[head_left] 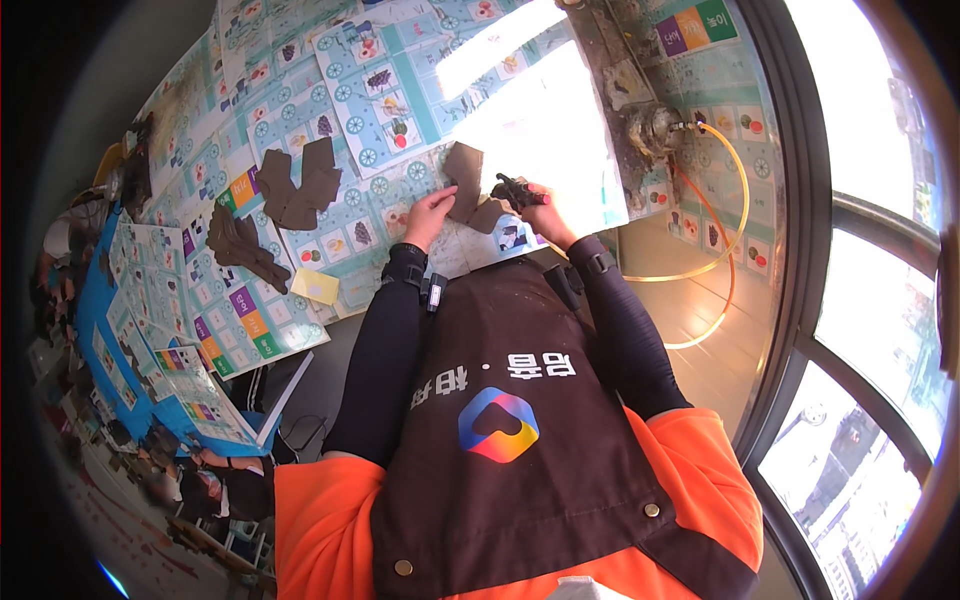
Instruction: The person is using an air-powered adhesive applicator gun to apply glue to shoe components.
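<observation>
My left hand [428, 220] pinches the left edge of a dark brown flat cut piece [464, 185], which looks like leather or fabric. This angular piece lies near the front edge of the paper-covered table. Just right of it, my right hand [549, 215] is closed round a small black gun-shaped tool [515, 191] with red on it. The tool's front end points left, close to the piece. A yellow hose [742, 205] loops from the right towards my right hand; where it joins is hidden. More brown pieces [300, 190] lie to the left, with a crumpled-looking brown stack [240, 245] beside them.
Printed sheets [385, 110] cover the table, with glaring sunlight on its right part. A pale yellow pad [315, 286] lies at the front left. An orange hose [728, 290] hangs from a stained fitting [655, 130]. Windows [870, 280] stand right; people work at a blue table [190, 415] left.
</observation>
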Demonstrator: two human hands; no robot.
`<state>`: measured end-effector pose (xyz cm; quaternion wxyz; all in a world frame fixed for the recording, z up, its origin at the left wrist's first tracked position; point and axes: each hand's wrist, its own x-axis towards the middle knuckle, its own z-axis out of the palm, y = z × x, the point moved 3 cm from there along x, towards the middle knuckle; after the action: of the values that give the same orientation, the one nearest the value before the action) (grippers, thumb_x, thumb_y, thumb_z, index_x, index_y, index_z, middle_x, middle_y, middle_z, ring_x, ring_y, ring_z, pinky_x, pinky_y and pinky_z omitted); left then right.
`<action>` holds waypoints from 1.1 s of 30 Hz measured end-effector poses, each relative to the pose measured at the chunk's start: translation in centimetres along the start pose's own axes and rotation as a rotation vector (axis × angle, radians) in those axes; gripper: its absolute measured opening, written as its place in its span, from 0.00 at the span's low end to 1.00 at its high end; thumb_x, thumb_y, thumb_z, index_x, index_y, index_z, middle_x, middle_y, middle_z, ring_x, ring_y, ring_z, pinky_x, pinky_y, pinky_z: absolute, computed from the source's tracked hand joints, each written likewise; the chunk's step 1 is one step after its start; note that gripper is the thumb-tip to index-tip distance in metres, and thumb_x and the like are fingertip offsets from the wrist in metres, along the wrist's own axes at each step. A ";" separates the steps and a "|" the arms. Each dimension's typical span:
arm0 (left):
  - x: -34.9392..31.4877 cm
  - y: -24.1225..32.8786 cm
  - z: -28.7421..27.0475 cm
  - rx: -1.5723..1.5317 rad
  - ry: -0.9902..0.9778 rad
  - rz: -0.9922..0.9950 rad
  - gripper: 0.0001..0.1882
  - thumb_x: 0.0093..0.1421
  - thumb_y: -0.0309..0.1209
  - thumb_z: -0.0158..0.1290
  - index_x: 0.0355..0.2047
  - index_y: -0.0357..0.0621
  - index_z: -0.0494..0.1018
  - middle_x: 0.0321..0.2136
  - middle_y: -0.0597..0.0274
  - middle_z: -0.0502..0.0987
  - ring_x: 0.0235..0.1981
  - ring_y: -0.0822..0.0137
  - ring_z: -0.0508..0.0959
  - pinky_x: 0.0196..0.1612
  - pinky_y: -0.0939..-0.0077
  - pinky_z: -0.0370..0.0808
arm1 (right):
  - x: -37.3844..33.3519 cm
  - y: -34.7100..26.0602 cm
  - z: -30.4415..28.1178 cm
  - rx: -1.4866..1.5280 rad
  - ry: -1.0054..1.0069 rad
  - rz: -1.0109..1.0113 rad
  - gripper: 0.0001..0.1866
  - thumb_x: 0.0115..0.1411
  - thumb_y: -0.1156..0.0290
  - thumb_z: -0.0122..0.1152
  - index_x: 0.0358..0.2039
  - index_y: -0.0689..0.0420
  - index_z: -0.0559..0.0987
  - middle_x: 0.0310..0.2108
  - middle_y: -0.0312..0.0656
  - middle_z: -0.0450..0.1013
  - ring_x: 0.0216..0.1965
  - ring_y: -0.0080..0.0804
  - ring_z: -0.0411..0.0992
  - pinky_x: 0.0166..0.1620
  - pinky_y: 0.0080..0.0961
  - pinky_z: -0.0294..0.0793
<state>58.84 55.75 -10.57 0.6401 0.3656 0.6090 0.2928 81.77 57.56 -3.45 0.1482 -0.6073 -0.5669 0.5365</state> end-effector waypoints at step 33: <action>-0.3 0.4 0.0 -0.046 0.011 -0.010 0.15 0.58 0.30 0.51 0.45 0.41 0.73 0.40 0.66 0.76 0.39 0.77 0.71 0.44 0.84 0.66 | -3.3 -1.0 0.9 0.123 -0.090 0.116 0.10 0.47 0.76 0.53 0.32 0.62 0.73 0.22 0.41 0.71 0.25 0.27 0.69 0.32 0.25 0.68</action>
<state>58.87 55.73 -10.11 0.6465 0.3463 0.6073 0.3055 81.21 54.69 -1.37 0.1284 -0.6040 -0.5029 0.6048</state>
